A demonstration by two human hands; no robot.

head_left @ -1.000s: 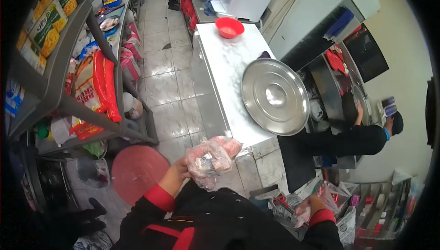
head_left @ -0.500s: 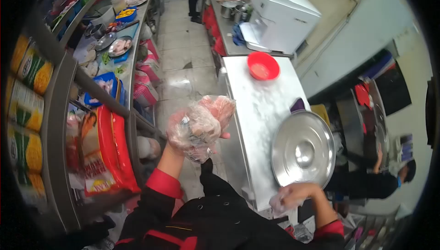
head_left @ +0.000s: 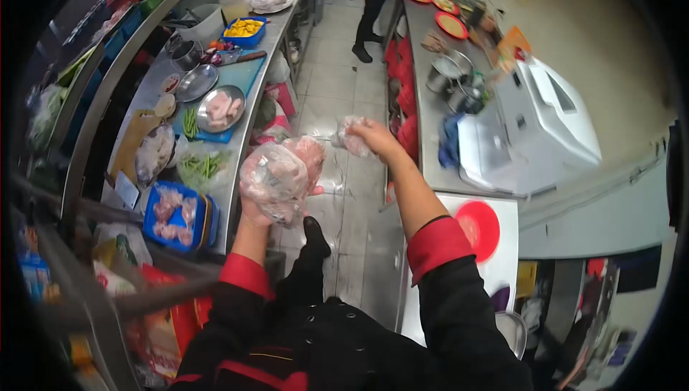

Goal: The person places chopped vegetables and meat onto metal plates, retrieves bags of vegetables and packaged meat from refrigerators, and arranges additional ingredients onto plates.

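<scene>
My left hand [head_left: 252, 213] is wrapped from below around clear plastic bags of raw pinkish meat [head_left: 281, 174]; the bags cover most of the fingers. Out to the right, my right hand [head_left: 377, 140] pinches a smaller clear plastic bag [head_left: 352, 138] with something pale pink in it. Both hands are in mid-air above the tiled floor, a little apart. Nearest on the left is a steel counter with a blue tub [head_left: 176, 242] of bagged meat and a steel plate [head_left: 212, 127] of raw meat pieces.
A red bowl [head_left: 488, 229] sits on the white-topped chest at right, near a white machine [head_left: 535, 133]. Shelf rails [head_left: 82, 154] run close on the left. Another person [head_left: 373, 3] stands farther up the aisle [head_left: 323, 75]. Green beans [head_left: 204, 165] lie bagged on the left counter.
My body has moved forward along the aisle and the view has turned. My right hand has swung from beside the steel lid to in front of me, still holding its small bag.
</scene>
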